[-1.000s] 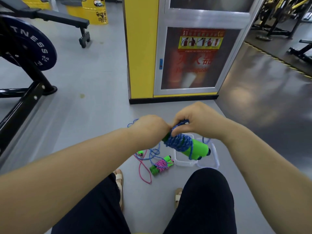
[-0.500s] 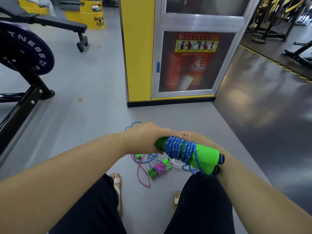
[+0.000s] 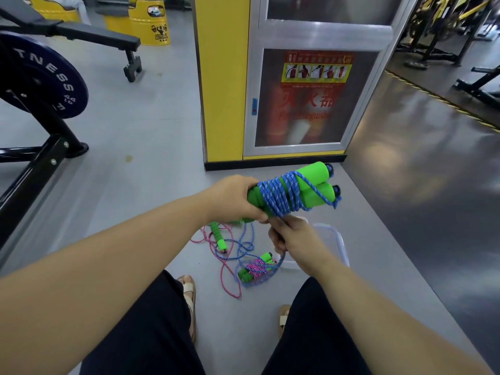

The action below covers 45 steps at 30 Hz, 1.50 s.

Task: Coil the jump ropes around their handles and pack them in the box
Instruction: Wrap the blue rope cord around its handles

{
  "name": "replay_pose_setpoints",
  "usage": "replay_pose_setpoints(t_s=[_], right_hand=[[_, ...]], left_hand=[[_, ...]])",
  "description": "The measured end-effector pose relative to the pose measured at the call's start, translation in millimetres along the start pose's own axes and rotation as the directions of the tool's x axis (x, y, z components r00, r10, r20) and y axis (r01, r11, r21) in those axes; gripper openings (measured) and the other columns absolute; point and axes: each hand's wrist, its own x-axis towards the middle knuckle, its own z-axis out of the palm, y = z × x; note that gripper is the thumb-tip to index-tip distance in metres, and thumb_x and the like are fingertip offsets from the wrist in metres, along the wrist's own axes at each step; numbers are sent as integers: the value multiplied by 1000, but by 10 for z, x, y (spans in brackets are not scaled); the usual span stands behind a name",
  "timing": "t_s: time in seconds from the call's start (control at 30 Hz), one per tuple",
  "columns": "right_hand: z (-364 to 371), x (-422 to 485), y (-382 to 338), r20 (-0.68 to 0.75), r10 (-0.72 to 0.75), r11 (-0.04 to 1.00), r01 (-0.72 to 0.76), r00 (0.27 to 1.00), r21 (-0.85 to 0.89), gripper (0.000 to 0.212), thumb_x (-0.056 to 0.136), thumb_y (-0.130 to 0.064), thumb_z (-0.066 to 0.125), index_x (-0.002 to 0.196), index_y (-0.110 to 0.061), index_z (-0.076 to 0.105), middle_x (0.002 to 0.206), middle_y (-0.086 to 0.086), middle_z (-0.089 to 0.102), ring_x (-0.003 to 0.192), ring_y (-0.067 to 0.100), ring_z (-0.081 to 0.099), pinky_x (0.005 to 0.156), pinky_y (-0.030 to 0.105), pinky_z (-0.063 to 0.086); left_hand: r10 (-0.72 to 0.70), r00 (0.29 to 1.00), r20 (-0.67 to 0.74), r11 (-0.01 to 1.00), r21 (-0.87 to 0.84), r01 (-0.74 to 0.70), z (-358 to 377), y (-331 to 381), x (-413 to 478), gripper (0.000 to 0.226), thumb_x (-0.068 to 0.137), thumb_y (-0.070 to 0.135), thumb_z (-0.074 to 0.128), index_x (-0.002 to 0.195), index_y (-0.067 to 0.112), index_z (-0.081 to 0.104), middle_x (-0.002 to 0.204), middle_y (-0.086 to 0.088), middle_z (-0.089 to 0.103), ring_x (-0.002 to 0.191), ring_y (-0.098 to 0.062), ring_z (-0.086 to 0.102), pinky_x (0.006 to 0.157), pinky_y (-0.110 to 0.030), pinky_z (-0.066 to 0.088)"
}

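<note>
Two handles [image 3: 315, 182], axis away-right, in left hand's [image 3: 234, 198] grip above box [image 3: 341, 240]. Right hand [image 3: 296, 240], nearer box, pinches rope [image 3: 278, 194].

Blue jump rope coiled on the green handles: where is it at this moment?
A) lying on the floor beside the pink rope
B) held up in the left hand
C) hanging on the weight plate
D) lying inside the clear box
B: the left hand grips one end of the blue jump rope, above the floor and the clear box.
</note>
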Motion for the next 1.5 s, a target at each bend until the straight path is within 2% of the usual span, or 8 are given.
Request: replay_pose_setpoints(t_s=[0.1, 0.23, 0.37, 0.5, 0.83, 1.03, 1.23, 1.5], right_hand=[[60, -3, -121, 62, 51, 960, -32, 997, -277, 31, 97, -24, 42, 73, -14, 58, 53, -3, 43, 51, 14, 40, 55, 30, 34], [92, -61, -305, 210, -6, 755, 142, 978, -640, 33, 98, -31, 38, 80, -12, 59, 64, -6, 49, 65, 16, 46, 67, 32, 38], [1, -74, -546, 355, -103, 483, 359, 929, -798, 26, 96, -36, 44, 79, -17, 47, 66, -7, 43, 71, 20, 44, 62, 31, 32], [-174, 0, -789, 469, -76, 229, 473, 880, -851, 25, 92, -42, 49, 100, -22, 61, 92, 0, 60, 90, 22, 56, 61, 28, 32], [-433, 107, -885, 474, -405, 381, 616, 782, -689, 28, 69, -42, 76, 79, -19, 64, 76, -8, 55, 69, 12, 48, 59, 31, 40], [-359, 91, -938, 535, -597, 131, 730, 598, -671, 34, 72, -51, 53, 70, -19, 63, 59, -5, 59, 53, 15, 54, 47, 18, 28], [-495, 185, -1008, 430, -396, 499, 583, 811, -641, 20, 70, -42, 75, 75, -23, 68, 65, -15, 59, 68, 8, 54, 57, 24, 40], [-592, 234, -934, 473, -21, 888, 234, 881, -396, 8, 76, -24, 72, 69, -28, 71, 69, 0, 66, 63, 9, 48, 60, 21, 40]], left_hand=[[-36, 999, -25, 987, 157, 39, 72, -44, 41, 27, 76, 27, 73, 91, 20, 52, 78, 4, 54, 73, -14, 51, 62, -24, 40], [-111, 987, -113, 913, 380, 147, 118, -148, 75, 26, 79, 28, 67, 99, 16, 55, 87, -1, 59, 79, -21, 54, 64, -28, 42], [-47, 998, -46, 815, 576, 65, 182, -96, 62, 21, 87, 21, 57, 107, 19, 57, 103, -5, 61, 86, -24, 60, 70, -33, 51], [-13, 993, 116, 728, 682, -70, 257, -10, 26, 34, 90, 15, 56, 123, 19, 51, 116, -7, 46, 96, -29, 60, 74, -35, 48], [62, 986, 156, 870, 476, -130, 162, 93, -71, 48, 77, 24, 73, 121, 17, 54, 113, -3, 62, 97, -23, 59, 76, -27, 45], [39, 989, 142, 953, 291, -79, 64, 136, -140, 48, 68, 31, 81, 110, 16, 63, 101, 1, 67, 84, -18, 56, 74, -22, 42], [31, 993, 110, 972, 228, -56, 81, 132, -160, 39, 70, 30, 80, 103, 16, 64, 86, 2, 64, 72, -13, 50, 65, -24, 43], [144, 983, 116, 921, 348, -177, 54, 111, -214, 34, 74, 34, 76, 101, 19, 63, 83, 8, 54, 77, -12, 47, 66, -23, 36]])
